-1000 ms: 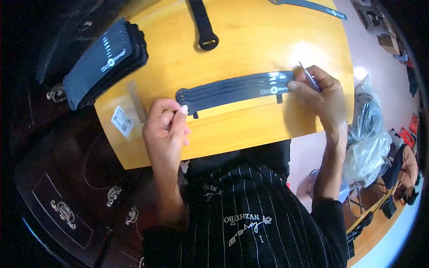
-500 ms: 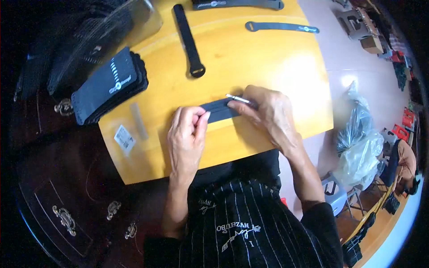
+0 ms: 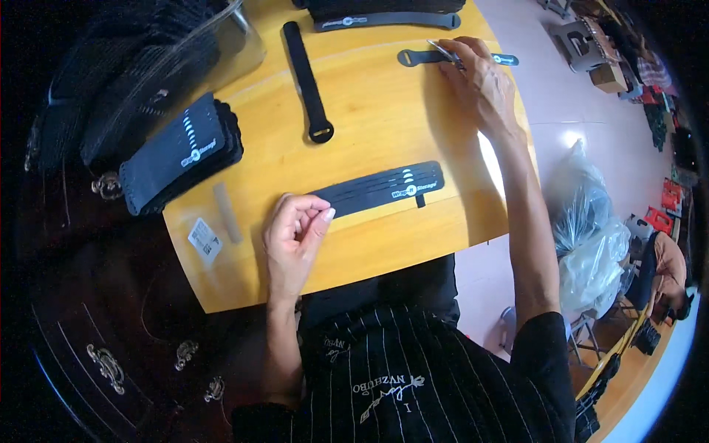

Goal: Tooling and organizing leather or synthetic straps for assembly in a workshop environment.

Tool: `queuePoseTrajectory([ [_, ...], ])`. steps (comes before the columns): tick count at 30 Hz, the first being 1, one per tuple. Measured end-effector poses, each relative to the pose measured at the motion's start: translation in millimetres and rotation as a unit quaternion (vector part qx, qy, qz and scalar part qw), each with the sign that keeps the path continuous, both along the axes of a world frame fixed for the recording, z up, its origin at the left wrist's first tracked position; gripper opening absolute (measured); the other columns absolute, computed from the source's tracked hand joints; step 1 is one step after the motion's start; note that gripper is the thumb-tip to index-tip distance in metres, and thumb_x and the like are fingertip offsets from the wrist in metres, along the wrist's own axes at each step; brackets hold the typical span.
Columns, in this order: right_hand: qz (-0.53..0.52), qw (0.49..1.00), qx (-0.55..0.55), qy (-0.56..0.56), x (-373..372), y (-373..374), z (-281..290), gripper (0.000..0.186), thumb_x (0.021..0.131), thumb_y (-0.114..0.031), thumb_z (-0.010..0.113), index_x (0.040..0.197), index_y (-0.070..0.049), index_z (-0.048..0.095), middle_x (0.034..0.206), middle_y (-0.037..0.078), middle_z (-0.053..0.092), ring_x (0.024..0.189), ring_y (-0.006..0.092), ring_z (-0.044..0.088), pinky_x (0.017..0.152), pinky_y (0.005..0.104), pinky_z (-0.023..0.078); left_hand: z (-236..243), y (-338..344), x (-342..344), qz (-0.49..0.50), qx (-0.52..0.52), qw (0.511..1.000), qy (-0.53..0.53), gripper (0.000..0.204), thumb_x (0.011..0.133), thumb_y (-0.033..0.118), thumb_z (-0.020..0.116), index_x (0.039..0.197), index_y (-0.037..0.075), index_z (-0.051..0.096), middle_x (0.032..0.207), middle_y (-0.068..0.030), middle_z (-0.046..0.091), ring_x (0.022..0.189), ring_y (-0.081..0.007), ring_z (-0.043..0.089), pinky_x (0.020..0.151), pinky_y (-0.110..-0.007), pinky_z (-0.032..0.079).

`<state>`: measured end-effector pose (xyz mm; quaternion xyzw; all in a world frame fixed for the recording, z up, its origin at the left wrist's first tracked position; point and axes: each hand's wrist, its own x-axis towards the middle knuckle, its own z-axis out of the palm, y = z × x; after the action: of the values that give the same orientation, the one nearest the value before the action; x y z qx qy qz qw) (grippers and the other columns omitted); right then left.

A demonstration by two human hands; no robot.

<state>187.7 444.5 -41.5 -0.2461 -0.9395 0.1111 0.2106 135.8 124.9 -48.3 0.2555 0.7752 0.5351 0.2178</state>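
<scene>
At the centre of the yellow tabletop (image 3: 384,125) lies a fanned set of dark straps (image 3: 373,192) with white printing. My left hand (image 3: 294,240) pinches their left end, hiding that tip. My right hand (image 3: 480,85) is up at the far right of the top, fingers closed on a slim silver pointed tool (image 3: 442,49), over a single grey strap (image 3: 410,57); whether it touches that strap I cannot tell. A black strap with a slotted round end (image 3: 306,81) lies lengthwise between a left stack of straps (image 3: 173,151) and a back stack (image 3: 388,18).
A clear label (image 3: 204,240) is on the table's left. Dark carved furniture (image 3: 103,369) stands left. To the right are plastic bags (image 3: 591,251), stools (image 3: 572,44), a box (image 3: 607,77) and another person (image 3: 668,269) bent by a long bench (image 3: 620,384).
My right hand has moved away from the fanned straps, up to the single strap, tool still in it. My left hand stays at their left end. The view has shifted, showing more of the back stack.
</scene>
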Motion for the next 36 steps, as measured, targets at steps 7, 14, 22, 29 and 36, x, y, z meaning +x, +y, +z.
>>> queuePoseTrajectory([
  [7,-0.001,0.998,-0.064,0.02,14.5,9.0,-0.9,0.02,0.083,-0.023,0.066,0.097,-0.009,0.063,0.104,0.011,0.059,0.09,0.0337,0.061,0.074,0.0427,0.048,6.2,-2.4,-6.2,0.001,0.07,0.986,-0.148,0.009,0.086,0.001,0.063,0.094,0.001,0.059,0.079,0.003,0.055,0.065,-0.001,0.047,0.058,-0.015,0.039],
  [14,-0.011,0.974,-0.223,0.037,75.6,-31.9,42.6,0.021,0.086,-0.024,0.062,0.091,-0.004,0.06,0.066,0.009,0.057,0.061,0.0153,0.052,0.058,0.0309,0.042,7.2,-6.8,-8.0,0.015,0.093,0.977,-0.192,0.009,0.088,0.005,0.062,0.096,0.002,0.06,0.081,0.0021,0.058,0.066,-0.0014,0.05,0.056,-0.016,0.04],
  [22,0.025,0.933,-0.341,-0.114,119.7,-152.3,80.0,0.015,0.081,-0.011,0.068,0.092,-0.004,0.06,0.069,0.012,0.063,0.061,0.0217,0.063,0.056,0.0332,0.048,14.2,-8.9,22.7,-0.057,0.189,0.98,0.034,0.027,0.078,-0.003,0.071,0.102,0.0,0.061,0.099,-0.0086,0.057,0.07,-0.0092,0.055,0.061,-0.021,0.048],
  [29,0.083,0.93,-0.34,-0.112,120.5,-170.2,75.5,0.014,0.079,-0.014,0.07,0.086,-0.005,0.062,0.07,0.013,0.063,0.062,0.029,0.062,0.057,0.036,0.047,22.3,-31.7,42.4,-0.083,0.153,0.981,-0.085,0.021,0.081,-0.003,0.067,0.101,-0.002,0.061,0.098,-0.0093,0.058,0.068,-0.0091,0.057,0.057,-0.02,0.048],
  [36,-0.033,0.912,-0.379,-0.152,138.2,-140.0,66.1,0.017,0.08,-0.014,0.072,0.087,-0.001,0.065,0.06,0.005,0.056,0.055,0.0106,0.047,0.051,0.0264,0.039,9.7,-53.4,32.2,0.097,0.137,0.97,-0.175,0.009,0.085,-0.001,0.064,0.093,-0.003,0.063,0.085,-0.0047,0.059,0.066,-0.0077,0.057,0.054,-0.02,0.046],
])
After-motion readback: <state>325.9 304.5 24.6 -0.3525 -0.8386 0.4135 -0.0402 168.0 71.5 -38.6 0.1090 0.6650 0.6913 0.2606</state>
